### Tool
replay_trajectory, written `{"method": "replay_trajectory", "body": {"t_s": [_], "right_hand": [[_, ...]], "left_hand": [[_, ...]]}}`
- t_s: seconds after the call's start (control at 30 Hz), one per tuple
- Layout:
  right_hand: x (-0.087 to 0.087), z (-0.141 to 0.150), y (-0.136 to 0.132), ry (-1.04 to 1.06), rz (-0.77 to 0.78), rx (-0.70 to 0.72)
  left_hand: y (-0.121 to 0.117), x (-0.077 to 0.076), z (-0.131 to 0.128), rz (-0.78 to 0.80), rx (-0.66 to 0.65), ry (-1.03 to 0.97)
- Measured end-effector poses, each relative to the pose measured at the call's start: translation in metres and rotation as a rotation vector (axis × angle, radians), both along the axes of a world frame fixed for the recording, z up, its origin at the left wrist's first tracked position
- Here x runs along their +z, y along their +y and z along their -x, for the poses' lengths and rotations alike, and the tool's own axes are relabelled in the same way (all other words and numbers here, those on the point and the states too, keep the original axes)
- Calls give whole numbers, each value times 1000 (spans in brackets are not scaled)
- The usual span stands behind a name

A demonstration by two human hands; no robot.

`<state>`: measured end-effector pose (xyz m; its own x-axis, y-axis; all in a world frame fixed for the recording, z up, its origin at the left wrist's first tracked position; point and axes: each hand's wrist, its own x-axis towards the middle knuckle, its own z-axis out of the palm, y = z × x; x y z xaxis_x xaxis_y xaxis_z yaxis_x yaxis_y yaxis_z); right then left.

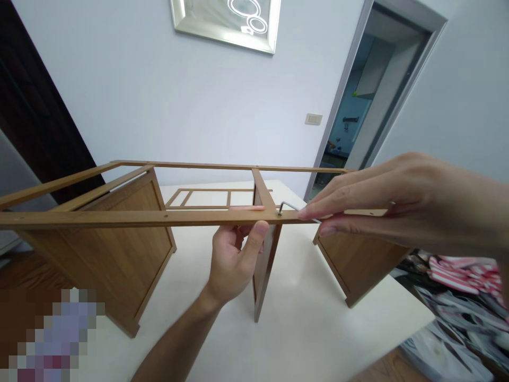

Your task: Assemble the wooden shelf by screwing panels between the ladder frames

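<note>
A brown wooden furniture frame (199, 217) with panels at its left, middle and right stands on a white table. My left hand (236, 260) is closed around the front rail, thumb in front, just left of the middle panel (264, 265). In my right hand (369, 204) is an L-shaped hex key (292, 205), pinched by its long arm between thumb and fingers. The key's short end points down into a bolt (279, 213) on the rail, where the middle divider meets it. My right hand covers the rail's right part.
A separate slatted wooden frame (217, 199) lies at the back of the white table (302, 318). Piled clothes and plastic bags (457, 307) lie to the right. Behind are a wall with a framed picture (226, 40), a switch (314, 119) and a doorway. The lower left corner is pixelated.
</note>
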<state>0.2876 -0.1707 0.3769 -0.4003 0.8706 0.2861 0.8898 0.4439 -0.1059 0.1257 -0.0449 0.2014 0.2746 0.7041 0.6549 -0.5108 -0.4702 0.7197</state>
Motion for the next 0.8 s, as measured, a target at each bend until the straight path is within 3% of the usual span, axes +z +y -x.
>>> {"method": "replay_trajectory", "body": {"t_s": [0.13, 0.3, 0.47, 0.67, 0.8], "right_hand": [[-7, -10, 13, 111, 9, 164], [-15, -12, 25, 164, 65, 234], [-10, 7, 35, 160, 37, 203], [0, 38, 54, -77, -96, 58], [-2, 50, 68, -176, -133, 6]], "left_hand": [[2, 2, 3, -12, -9, 25], [1, 2, 3, 10, -8, 26], [1, 0, 0, 4, 11, -1], [0, 1, -1, -22, 7, -15], [0, 0, -1, -2, 7, -15]]}}
